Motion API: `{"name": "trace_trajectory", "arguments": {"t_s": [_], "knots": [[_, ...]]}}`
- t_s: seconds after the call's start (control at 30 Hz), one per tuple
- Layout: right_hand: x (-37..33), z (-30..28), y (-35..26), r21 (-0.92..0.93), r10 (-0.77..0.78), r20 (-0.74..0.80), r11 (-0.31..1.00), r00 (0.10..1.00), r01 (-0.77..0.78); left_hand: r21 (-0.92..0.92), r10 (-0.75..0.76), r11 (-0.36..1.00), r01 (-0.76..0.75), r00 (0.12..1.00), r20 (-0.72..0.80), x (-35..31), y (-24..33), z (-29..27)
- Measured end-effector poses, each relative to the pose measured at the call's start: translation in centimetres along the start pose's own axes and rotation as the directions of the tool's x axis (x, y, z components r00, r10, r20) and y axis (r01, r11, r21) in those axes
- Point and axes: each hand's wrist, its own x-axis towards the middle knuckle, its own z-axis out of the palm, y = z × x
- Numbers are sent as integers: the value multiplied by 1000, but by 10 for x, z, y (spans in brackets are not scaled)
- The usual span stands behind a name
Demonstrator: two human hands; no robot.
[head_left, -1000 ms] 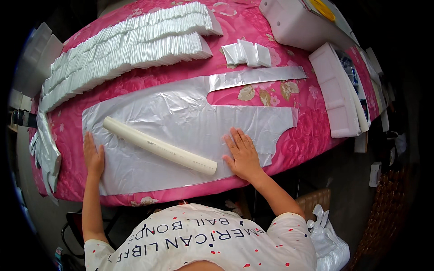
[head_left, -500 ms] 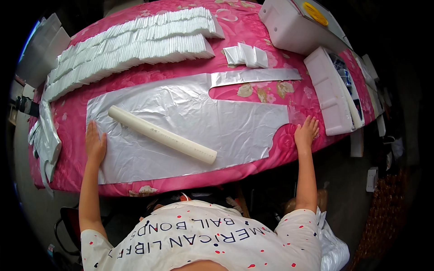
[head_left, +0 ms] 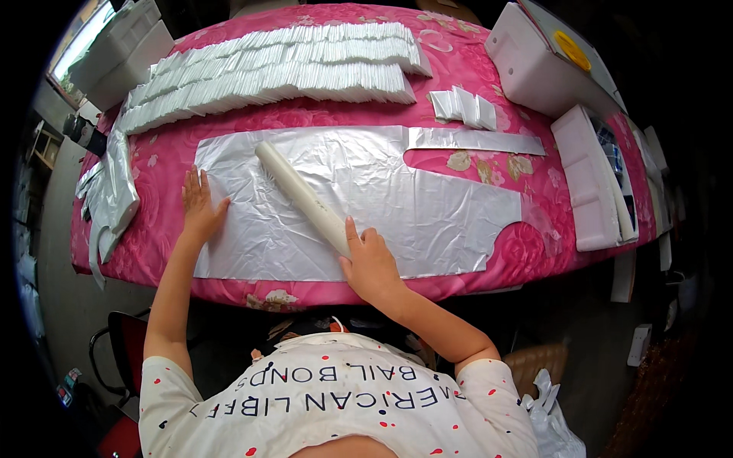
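Note:
A silver plastic carrier bag (head_left: pixel 450 221) lies flat on the table, wrinkled, with a long handle strip pointing right along its far side. Slanting across its left half is a white plastic pipe (head_left: pixel 301 191). My right hand (head_left: pixel 372 263) is closed around the pipe's near end, index finger stretched along it. At the bag's left edge my left hand (head_left: pixel 201 208) lies flat, fingers spread, partly on the silver film and partly on the pink cloth.
Long rows of folded white packets (head_left: pixel 267 80) line the table's far left, with a few more packets (head_left: pixel 463 107) right of them. White foam boxes (head_left: pixel 588 179) stand at the right. More silver bags (head_left: pixel 114 198) hang over the left edge. A pink flowered cloth (head_left: pixel 164 263) covers the table.
My right hand has moved left from beside the bag's right end and taken hold of the pipe's near end. The pipe now slants more steeply. My left hand stays at the bag's left edge.

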Motion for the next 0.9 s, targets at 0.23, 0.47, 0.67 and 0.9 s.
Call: {"name": "trace_trajectory", "arguments": {"t_s": [0.23, 0.47, 0.67, 0.9], "knots": [[-43, -5, 31, 99, -20, -77, 995, 997, 28, -528, 507, 716, -457, 860, -57, -39, 159, -18], [-30, -61, 192, -282, -18, -162, 959, 987, -29, -549, 592, 639, -539, 800, -96, -41, 260, -11], [-91, -130, 355, -284, 290, -539, 822, 791, -494, -556, 621, 624, -550, 780, -75, -37, 290, -13], [-88, -135, 302, -132, 267, -730, 848, 629, -513, -530, 626, 614, -585, 770, -125, -37, 301, -18]]}}
